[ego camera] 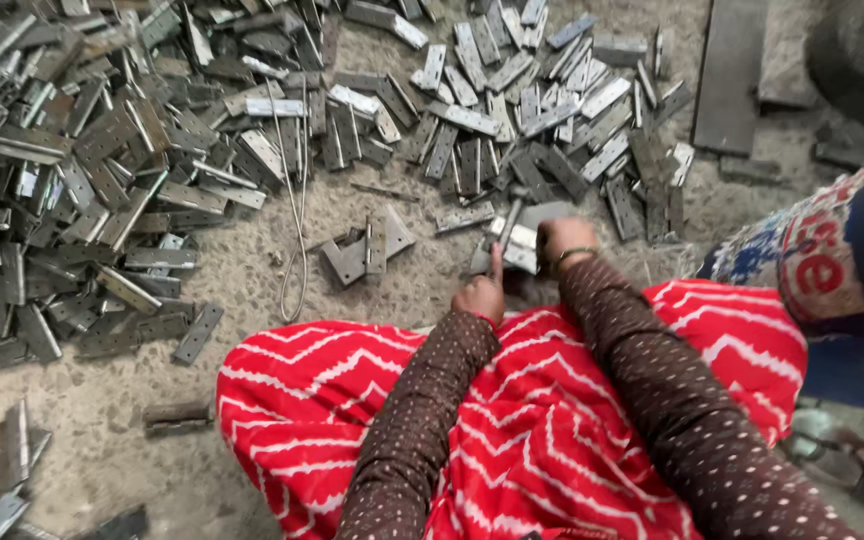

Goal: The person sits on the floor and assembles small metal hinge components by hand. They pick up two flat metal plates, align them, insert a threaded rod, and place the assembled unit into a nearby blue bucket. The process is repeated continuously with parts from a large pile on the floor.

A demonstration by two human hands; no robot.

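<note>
1. Head view: the left hand [479, 296] is closed in a fist, its forefinger stretched forward to press on a metal hinge [518, 248] that lies on the gritty floor [242, 280] just ahead of the knees.
2. The right hand [564, 238] is clenched around a hammer [509, 215], whose head sits right above the hinge.
3. A big heap of hinges [82, 170] spreads across the floor to the left and ahead.
4. A bent wire [295, 215] lies beside the heap.
</note>
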